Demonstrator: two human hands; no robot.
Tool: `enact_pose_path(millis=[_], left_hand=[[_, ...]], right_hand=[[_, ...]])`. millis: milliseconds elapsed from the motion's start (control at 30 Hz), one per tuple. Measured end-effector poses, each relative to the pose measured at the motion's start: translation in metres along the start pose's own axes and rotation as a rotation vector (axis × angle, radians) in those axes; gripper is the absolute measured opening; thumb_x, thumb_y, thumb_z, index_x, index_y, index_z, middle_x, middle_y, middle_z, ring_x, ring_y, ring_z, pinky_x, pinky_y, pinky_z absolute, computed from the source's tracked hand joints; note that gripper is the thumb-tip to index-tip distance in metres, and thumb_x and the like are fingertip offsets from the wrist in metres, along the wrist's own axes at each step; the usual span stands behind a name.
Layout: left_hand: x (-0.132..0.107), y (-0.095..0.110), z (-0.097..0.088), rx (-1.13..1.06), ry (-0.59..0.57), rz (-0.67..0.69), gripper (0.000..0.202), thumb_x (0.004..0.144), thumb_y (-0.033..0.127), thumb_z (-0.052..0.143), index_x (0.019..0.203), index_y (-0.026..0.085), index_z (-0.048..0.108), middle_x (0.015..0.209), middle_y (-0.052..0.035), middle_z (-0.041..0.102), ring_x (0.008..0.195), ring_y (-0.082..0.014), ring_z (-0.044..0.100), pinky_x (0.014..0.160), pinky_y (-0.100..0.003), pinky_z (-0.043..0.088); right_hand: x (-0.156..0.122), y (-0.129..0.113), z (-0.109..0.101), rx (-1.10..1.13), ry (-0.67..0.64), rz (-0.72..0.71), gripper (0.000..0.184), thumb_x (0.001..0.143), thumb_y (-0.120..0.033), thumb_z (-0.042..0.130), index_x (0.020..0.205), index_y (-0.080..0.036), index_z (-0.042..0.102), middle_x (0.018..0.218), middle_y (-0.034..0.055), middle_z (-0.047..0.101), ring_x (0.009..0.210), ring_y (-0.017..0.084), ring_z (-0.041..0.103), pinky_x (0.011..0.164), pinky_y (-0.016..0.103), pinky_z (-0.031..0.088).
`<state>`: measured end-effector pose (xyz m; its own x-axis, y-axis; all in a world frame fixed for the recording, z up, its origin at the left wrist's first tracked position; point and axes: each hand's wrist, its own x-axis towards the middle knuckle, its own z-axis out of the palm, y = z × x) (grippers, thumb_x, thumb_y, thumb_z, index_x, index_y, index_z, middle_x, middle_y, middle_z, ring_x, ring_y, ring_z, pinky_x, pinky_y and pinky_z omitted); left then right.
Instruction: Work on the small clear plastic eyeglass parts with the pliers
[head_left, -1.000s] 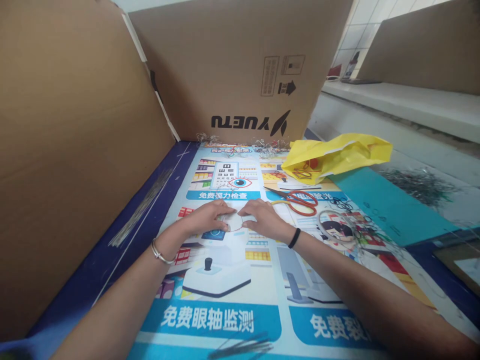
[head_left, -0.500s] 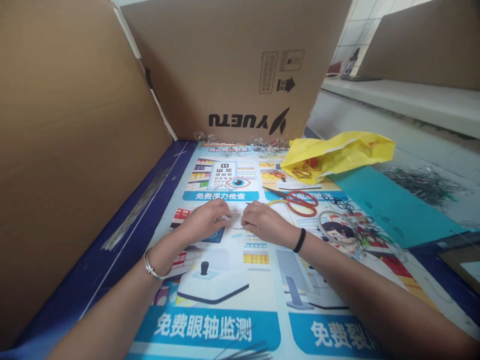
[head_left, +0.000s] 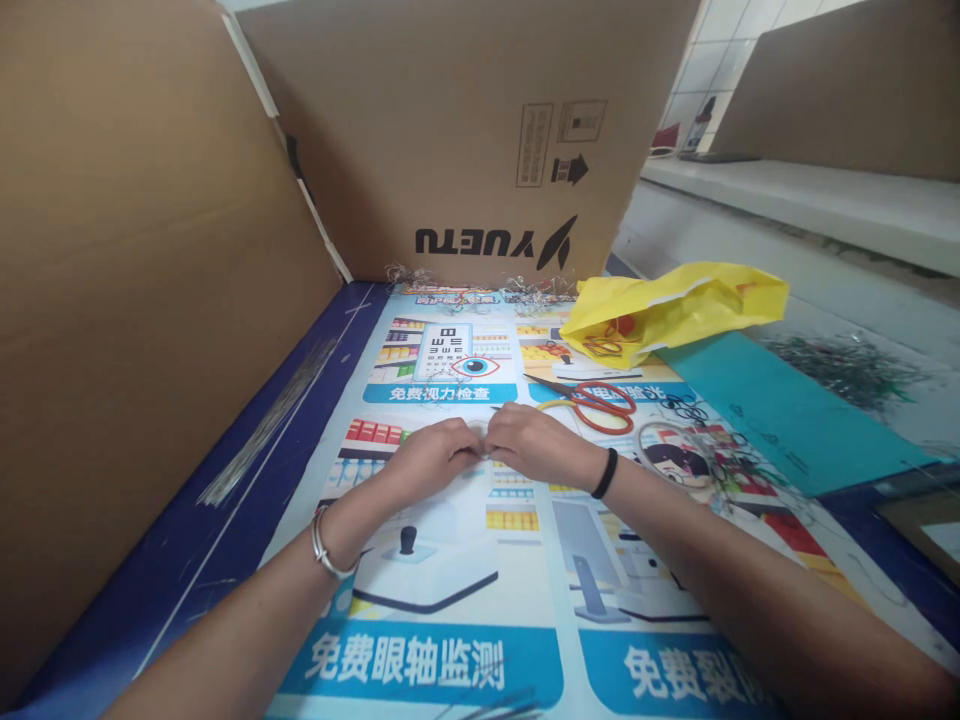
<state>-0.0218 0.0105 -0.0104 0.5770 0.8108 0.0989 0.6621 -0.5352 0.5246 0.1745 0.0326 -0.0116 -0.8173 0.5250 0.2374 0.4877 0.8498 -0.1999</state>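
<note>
My left hand and my right hand meet over the printed sheet, fingertips pinched together. Between them shows a small pale, blurred thing, too small to name. Just behind my right hand lies a yellow curved handle, and a dark pointed tip pokes out past the knuckles; whether they are one tool I cannot tell. Orange-handled scissors rest beyond the right hand, blades to the left. Near the right forearm is a pale ring-shaped coil with thin wires around it.
Cardboard walls stand at the left and back. A yellow bag lies at the back right, beside a teal sheet and a heap of wire bits. Thin wires lie bundled on the blue surface at left.
My left hand has moved right and closed the gap to my right hand, covering the thin strand seen between them. The right hand has barely moved.
</note>
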Motion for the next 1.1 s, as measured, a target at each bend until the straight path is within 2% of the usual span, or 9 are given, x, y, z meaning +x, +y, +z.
enact_pose_path(millis=[400, 700, 933, 1100], left_hand=[[0.0041, 0.0019, 0.0044, -0.052, -0.012, -0.033, 0.012, 0.076, 0.018, 0.051, 0.077, 0.021, 0.062, 0.081, 0.0001, 0.059, 0.079, -0.0145, 0.054, 0.072, -0.027, 0.041], [0.0042, 0.0049, 0.0061, 0.014, -0.008, -0.083, 0.013, 0.076, 0.017, 0.049, 0.076, 0.02, 0.062, 0.081, -0.0016, 0.059, 0.078, -0.0159, 0.054, 0.071, -0.028, 0.042], [0.0026, 0.0059, 0.0038, 0.012, -0.018, -0.046, 0.019, 0.076, 0.013, 0.045, 0.078, 0.021, 0.063, 0.081, -0.001, 0.059, 0.081, -0.0156, 0.054, 0.074, -0.027, 0.042], [0.0029, 0.0061, 0.0038, 0.036, -0.016, -0.065, 0.018, 0.076, 0.014, 0.046, 0.079, 0.02, 0.063, 0.081, -0.0023, 0.059, 0.079, -0.0165, 0.054, 0.073, -0.028, 0.042]], right_hand=[[0.0008, -0.0007, 0.0022, -0.102, -0.027, -0.024, 0.023, 0.087, -0.019, 0.041, 0.075, -0.015, 0.06, 0.075, 0.006, 0.058, 0.078, 0.016, 0.047, 0.077, 0.029, 0.036], [-0.0014, -0.0097, 0.004, -0.162, -0.028, 0.072, 0.02, 0.086, -0.016, 0.041, 0.081, -0.014, 0.06, 0.079, 0.0079, 0.057, 0.079, 0.017, 0.045, 0.074, 0.03, 0.036], [-0.0027, -0.001, 0.0075, -0.07, -0.007, 0.03, 0.022, 0.087, -0.023, 0.042, 0.077, -0.016, 0.06, 0.079, 0.0057, 0.058, 0.081, 0.015, 0.046, 0.075, 0.029, 0.035], [-0.0012, -0.0066, 0.0048, -0.127, -0.013, 0.045, 0.023, 0.087, -0.023, 0.041, 0.077, -0.016, 0.061, 0.078, 0.0062, 0.058, 0.08, 0.017, 0.045, 0.072, 0.03, 0.033]])
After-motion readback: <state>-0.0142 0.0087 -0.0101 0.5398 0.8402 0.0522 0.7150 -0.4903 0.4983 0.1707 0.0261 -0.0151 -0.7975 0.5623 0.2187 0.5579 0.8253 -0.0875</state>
